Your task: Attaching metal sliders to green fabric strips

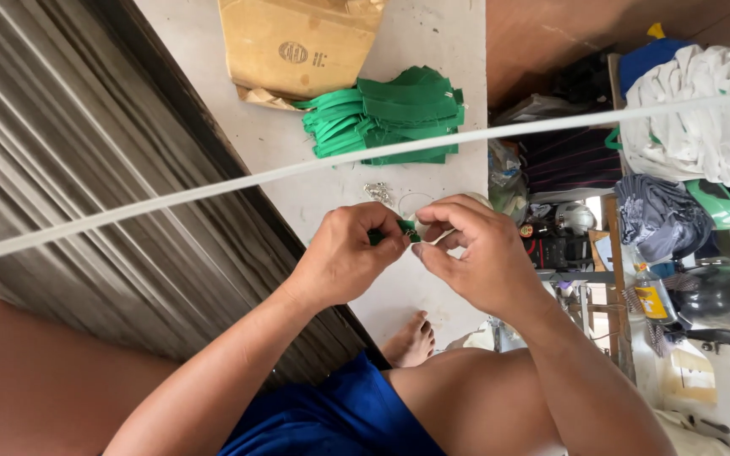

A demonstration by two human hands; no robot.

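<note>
My left hand [348, 255] and my right hand [476, 252] meet over the pale floor [433, 34], both pinching a small green fabric piece [405, 227] between the fingertips. Most of the piece is hidden inside the fingers. A thin white loop, perhaps elastic cord [416, 198], shows just above my right hand. A stack of folded green fabric pieces [390, 114] lies farther away on the floor. A few small metal bits [377, 192] rest between the stack and my hands.
A white strap [213, 187] runs across the view close to the camera. A brown cardboard packet [297, 42] lies beyond the stack. A corrugated metal shutter [69, 152] is at left. White cloth [703, 110], dark helmets [720, 295] and bottles crowd the right. My bare foot [411, 339] is below.
</note>
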